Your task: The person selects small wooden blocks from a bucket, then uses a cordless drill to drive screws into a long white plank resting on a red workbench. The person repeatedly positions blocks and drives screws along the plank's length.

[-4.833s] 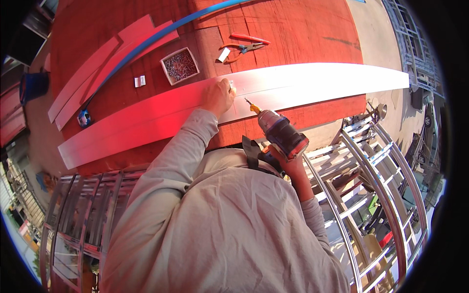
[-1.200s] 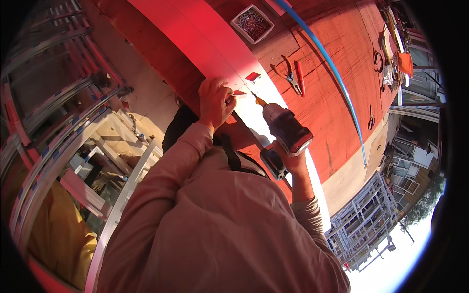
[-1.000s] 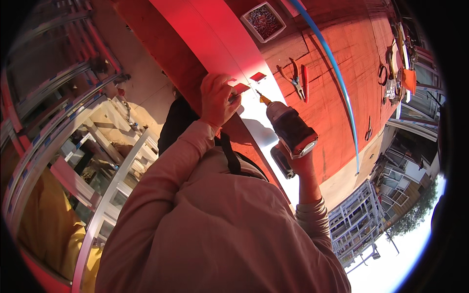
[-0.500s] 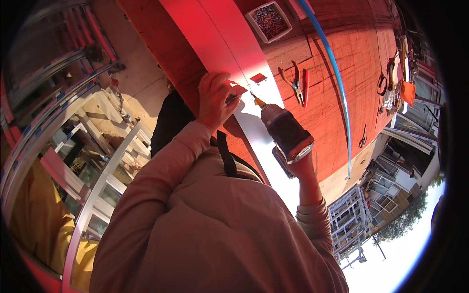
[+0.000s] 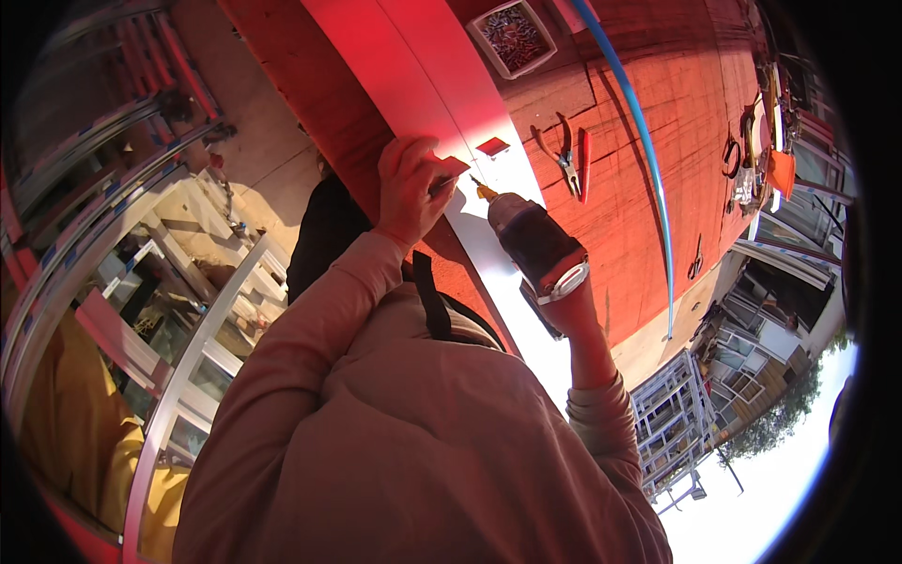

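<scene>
My left hand [image 5: 406, 186] pinches a small flat red-lit piece [image 5: 452, 167] at the edge of a long, smooth metal strip [image 5: 423, 70]. My right hand [image 5: 575, 312] is wrapped round the grip of a cordless drill [image 5: 537, 246], mostly hidden behind the tool's body. Its thin bit points away from me and ends just right of the pinched piece; whether it touches anything I cannot tell. A dark red square patch [image 5: 491, 147] shows on the strip beyond the bit. A fine line runs along the strip.
On the red-lit wooden table [image 5: 620, 254] are a white tray of small fasteners [image 5: 512, 39], pliers [image 5: 566, 158], a red stick-like tool [image 5: 585, 166] and a blue hose [image 5: 648, 141]. Scissors [image 5: 732, 157] lie at the far right. Frame profiles [image 5: 188, 367] stand at left.
The drill has shifted slightly left and away from me, its bit nearer the small piece. My left hand has barely moved and keeps its pinch. The view has drifted a little.
</scene>
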`<state>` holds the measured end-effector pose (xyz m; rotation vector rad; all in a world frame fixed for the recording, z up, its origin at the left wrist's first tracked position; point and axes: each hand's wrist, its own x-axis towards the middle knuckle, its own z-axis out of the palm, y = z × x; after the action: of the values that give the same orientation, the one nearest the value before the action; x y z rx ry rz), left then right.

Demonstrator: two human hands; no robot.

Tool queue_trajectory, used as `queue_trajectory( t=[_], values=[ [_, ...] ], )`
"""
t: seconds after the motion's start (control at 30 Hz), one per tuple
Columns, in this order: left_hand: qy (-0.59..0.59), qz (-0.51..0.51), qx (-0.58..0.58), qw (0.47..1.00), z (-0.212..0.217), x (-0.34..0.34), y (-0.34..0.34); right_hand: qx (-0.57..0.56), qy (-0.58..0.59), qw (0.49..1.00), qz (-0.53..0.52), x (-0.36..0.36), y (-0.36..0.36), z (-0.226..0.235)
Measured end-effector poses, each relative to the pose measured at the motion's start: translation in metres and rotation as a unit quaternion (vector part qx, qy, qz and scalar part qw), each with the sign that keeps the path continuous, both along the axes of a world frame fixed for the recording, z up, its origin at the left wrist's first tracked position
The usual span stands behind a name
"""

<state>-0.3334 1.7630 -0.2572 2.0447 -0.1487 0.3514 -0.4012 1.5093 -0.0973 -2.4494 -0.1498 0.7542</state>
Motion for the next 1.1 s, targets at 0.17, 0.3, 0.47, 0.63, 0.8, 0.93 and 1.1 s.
queue_trajectory(
  t=[0.17, 0.3, 0.47, 0.63, 0.8, 0.93, 1.1],
  values=[
    [-0.001, -0.009, 0.002, 1.0, 0.001, -0.001, 0.002, 0.014, 0.028, 0.999, -0.023, 0.0, -0.003, -0.004],
    [0.011, -0.021, -0.004, 1.0, 0.001, -0.001, 0.003, -0.008, 0.023, 1.0, 0.001, 0.001, -0.004, -0.005],
    [0.006, -0.023, -0.002, 1.0, 0.002, -0.001, 0.004, -0.014, 0.052, 0.999, -0.01, 0.001, -0.002, -0.002],
    [-0.004, -0.018, 0.001, 1.0, 0.002, -0.001, 0.004, -0.012, 0.05, 0.999, -0.013, 0.004, 0.0, 0.001],
    [-0.01, -0.017, 0.002, 1.0, 0.002, 0.0, 0.005, -0.021, 0.036, 0.999, 0.002, 0.007, 0.001, 0.0],
    [-0.007, -0.013, -0.008, 1.0, 0.002, 0.0, 0.004, -0.009, 0.042, 0.999, -0.014, 0.009, 0.002, 0.0],
    [-0.016, -0.001, -0.017, 1.0, 0.001, 0.001, 0.003, -0.017, 0.044, 0.999, -0.014, 0.011, 0.005, 0.0]
  ],
)
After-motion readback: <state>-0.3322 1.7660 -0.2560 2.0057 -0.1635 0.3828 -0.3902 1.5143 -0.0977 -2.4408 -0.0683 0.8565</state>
